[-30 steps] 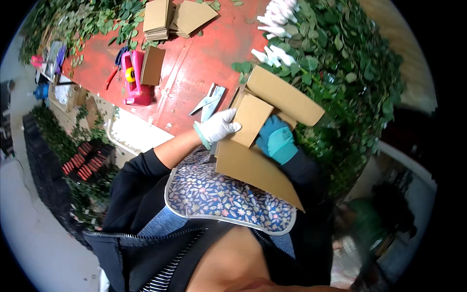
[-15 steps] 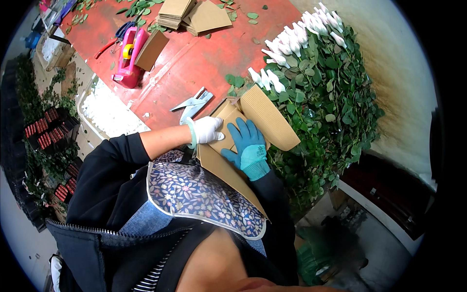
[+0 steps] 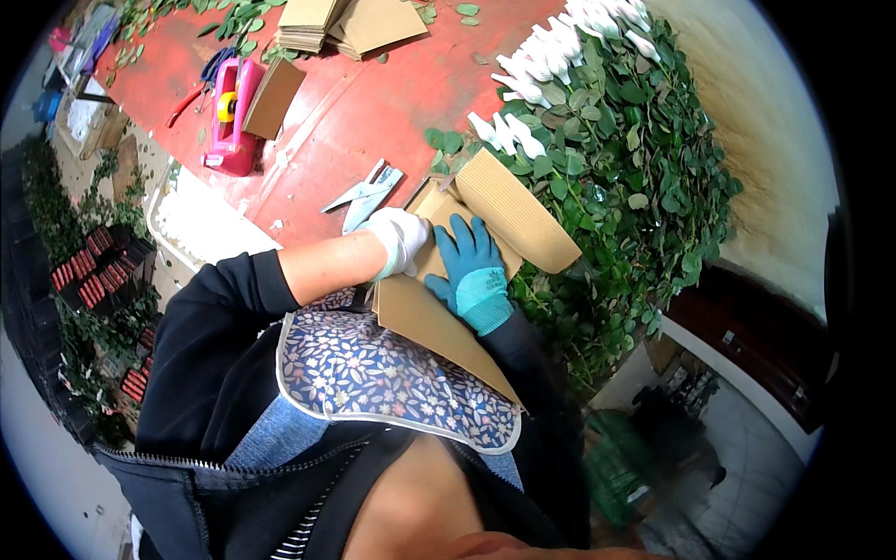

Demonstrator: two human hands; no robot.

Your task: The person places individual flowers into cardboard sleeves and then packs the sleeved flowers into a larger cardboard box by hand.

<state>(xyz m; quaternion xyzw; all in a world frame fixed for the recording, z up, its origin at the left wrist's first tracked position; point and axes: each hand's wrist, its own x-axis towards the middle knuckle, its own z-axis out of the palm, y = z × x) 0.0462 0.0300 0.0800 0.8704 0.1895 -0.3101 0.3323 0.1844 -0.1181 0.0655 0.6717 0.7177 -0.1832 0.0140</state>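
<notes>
A folded piece of brown corrugated cardboard (image 3: 448, 341) rests over my lap against the table's near edge, its ribbed flap (image 3: 523, 210) raised on the right. My left hand (image 3: 399, 241), in a white glove, curls its fingers around the cardboard's left end; the fingertips are partly hidden. My right hand (image 3: 473, 266), in a blue-teal glove, lies on the inner face with fingers stretched out and apart. Just beyond my left hand, a pale metal plier stapler (image 3: 366, 198) lies on the red table (image 3: 327, 121).
Right of the cardboard is a big heap of leafy stems (image 3: 644, 187) with white-wrapped flower heads (image 3: 551, 56). A pink tape dispenser (image 3: 233, 121) stands at left, a small cardboard stack (image 3: 273, 98) against it. More cardboard pieces (image 3: 373, 26) lie farther back. A white-filled bin (image 3: 205, 219) is at left.
My left hand has rolled over at the cardboard's end, its fingers now curled downward. My right hand stays flat on the cardboard. The whole view has shifted slightly.
</notes>
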